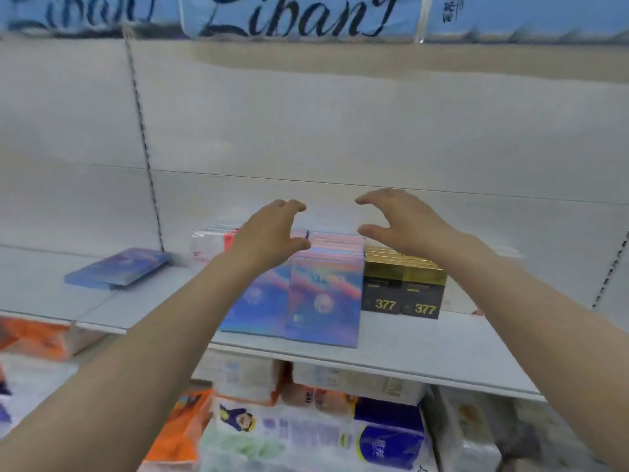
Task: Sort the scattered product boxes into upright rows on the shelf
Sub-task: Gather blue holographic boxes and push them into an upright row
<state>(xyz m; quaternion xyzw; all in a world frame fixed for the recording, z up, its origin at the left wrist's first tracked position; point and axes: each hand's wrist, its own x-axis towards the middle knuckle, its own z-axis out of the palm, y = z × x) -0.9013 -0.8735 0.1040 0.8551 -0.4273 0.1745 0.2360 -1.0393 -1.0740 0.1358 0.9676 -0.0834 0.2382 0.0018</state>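
Two bare forearms reach in over the white metal shelf [425, 349], both hands spread w/ fingers loosely curved, holding nothing: left hand [269, 229] hovers above the upright rows of flat pink-and-blue pastel card boxes [323, 301], right hand [405, 221] above and just behind the black-and-gold boxes marked 377 [405, 291]. The pastel rows stand at the shelf's front edge, touching the 377 boxes on their right; behind them, partly hidden by the left wrist, a white-and-red pack [211, 241]. Off to the left, well apart, one flat blue-violet box [117, 269] lies face-up and skewed, not yet sorted. Judged by looks: thin, light, stiff card w/ a glossy, prob. slippery skin; rows likely topple domino-style if nudged. Best hold approx. a pinch across both broad faces, or palms squeezing a row from its two ends. Far back, blue Libang-lettered packs [299, 18] on the upper shelf.
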